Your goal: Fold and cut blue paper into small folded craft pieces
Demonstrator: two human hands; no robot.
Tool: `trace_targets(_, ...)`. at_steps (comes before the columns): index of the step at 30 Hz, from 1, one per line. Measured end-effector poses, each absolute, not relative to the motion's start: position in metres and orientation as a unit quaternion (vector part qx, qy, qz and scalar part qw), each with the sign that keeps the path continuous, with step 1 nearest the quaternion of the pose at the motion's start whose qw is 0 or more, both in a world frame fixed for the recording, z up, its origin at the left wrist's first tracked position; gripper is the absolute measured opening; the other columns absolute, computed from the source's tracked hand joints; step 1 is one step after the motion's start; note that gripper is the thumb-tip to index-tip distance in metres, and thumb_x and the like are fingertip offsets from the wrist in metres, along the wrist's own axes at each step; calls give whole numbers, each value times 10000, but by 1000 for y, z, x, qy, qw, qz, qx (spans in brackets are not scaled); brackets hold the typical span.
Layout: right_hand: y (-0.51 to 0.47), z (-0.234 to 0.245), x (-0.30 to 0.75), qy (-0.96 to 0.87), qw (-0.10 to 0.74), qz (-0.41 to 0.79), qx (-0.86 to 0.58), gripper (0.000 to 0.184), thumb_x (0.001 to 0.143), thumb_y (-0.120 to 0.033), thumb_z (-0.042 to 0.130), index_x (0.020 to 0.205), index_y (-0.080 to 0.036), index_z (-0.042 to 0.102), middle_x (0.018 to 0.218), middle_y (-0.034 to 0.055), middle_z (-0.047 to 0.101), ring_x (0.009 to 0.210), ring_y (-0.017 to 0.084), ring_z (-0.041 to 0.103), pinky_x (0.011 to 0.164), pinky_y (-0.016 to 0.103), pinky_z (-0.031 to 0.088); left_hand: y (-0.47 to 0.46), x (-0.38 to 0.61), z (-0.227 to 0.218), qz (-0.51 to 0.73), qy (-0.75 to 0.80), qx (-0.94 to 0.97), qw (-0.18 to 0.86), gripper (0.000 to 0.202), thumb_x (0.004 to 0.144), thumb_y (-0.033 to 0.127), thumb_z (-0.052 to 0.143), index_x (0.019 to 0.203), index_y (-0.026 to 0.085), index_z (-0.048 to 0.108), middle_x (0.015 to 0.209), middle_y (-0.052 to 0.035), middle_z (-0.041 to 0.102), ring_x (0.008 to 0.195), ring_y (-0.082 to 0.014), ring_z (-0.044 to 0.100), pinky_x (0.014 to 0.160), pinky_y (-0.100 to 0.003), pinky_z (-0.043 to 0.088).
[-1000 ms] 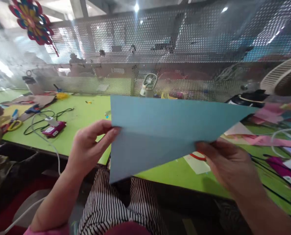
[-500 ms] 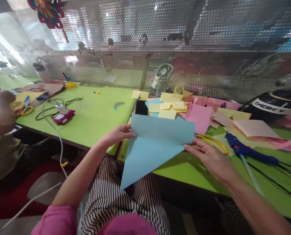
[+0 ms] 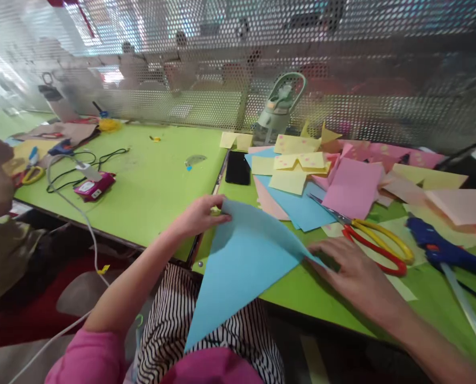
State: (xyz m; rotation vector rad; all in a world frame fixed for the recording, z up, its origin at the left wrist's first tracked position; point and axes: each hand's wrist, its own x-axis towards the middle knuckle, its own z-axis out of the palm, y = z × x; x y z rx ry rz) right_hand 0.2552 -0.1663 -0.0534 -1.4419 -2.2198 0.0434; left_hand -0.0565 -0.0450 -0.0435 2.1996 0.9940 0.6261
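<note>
Grip pinching blue paper (image 3: 248, 256), left hand (image 3: 201, 217) and right hand (image 3: 352, 264) hold it over the near edge of the surface (image 3: 294, 288), its far side now curled down rightward, leaving it less flat.

Tabletop (image 3: 153, 170) lies open left of blue paper (image 3: 246, 256) — scissors (image 3: 347, 220) crowd right grip (image 3: 358, 272).

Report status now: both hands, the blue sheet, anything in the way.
Left hand pinching blue sheet at upper left corner; right hand holding its right end. Sheet bent near right hand, lower tip over striped trousers. Possible snag: scissors just beyond right hand.
</note>
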Motion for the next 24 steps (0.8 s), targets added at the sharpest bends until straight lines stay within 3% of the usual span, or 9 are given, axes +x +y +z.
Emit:
trace_targets(4, -172, -55, 255, -844, 224, -92, -479, 131, 925, -272, 464, 895, -250, 589, 820, 38, 700, 758, 248, 621, 703, 415, 462, -53, -60, -46, 231, 311, 890, 242, 188, 778, 14, 554, 832, 175, 636, 843, -22, 673, 893, -179, 564, 858, -326, 443)
trace_targets(7, -177, -55, 254, -861, 181, -170, -443, 185, 906, -152, 439, 958, -220, 604, 863, 64, 712, 794, 266, 610, 742, 435, 439, -67, -62, -50, 188, 258, 936, 147, 273, 809, -45, 465, 869, 162, 631, 889, -44, 679, 887, -186, 556, 849, -337, 455)
trace_targets(10, -179, -56, 255, -869, 163, -189, -427, 232, 903, -107, 415, 984, -187, 617, 914, 100, 718, 836, 281, 604, 778, 445, 428, -80, -68, -44, 108, 274, 946, 136, 285, 866, -21, 416, 918, 163, 627, 990, -60, 680, 922, -195, 573, 859, -363, 464)
trace_targets(13, -178, -60, 257, -876, 159, -183, -417, 272, 896, -69, 399, 1003, -169, 628, 950, 115, 719, 850, 280, 605, 805, 438, 427, -81, -75, -29, 66, 282, 932, 217, 383, 872, -4, 404, 1124, 207, 601, 1125, -31, 672, 1054, -172, 593, 953, -345, 450)
trace_targets(15, -177, -62, 259, -877, 155, -180, -417, 279, 896, -60, 396, 1008, -155, 634, 957, 123, 718, 840, 279, 607, 807, 438, 428, -75, -74, -20, 42, 290, 925, 240, 341, 939, 75, 375, 1146, 223, 601, 1080, -23, 690, 1003, -159, 627, 898, -314, 485)
trace_targets(17, -177, -63, 260, -876, 149, -177, -423, 273, 893, -53, 406, 1010, -143, 636, 966, 132, 718, 841, 278, 611, 809, 439, 434, -69, -63, -15, 47, 348, 917, 188, 295, 997, 185, 352, 1123, 203, 618, 998, -44, 705, 914, -183, 649, 837, -344, 509)
trace_targets(20, -179, -62, 259, -876, 148, -160, -430, 248, 877, -50, 452, 1033, -135, 625, 985, 133, 717, 864, 268, 620, 802, 427, 453, -67, -36, -16, 71, 357, 926, 101, 267, 998, 247, 412, 1177, 182, 598, 1177, -91, 670, 1037, -237, 627, 905, -425, 496)
trace_targets(24, -184, -62, 259, -869, 172, -102, -452, 260, 880, -62, 443, 1081, -133, 592, 1017, 130, 704, 908, 245, 623, 805, 410, 477, -82, -13, -19, 10, 231, 963, 136, 303, 972, 223, 477, 1266, 215, 546, 1307, -55, 618, 1146, -216, 600, 981, -398, 481)
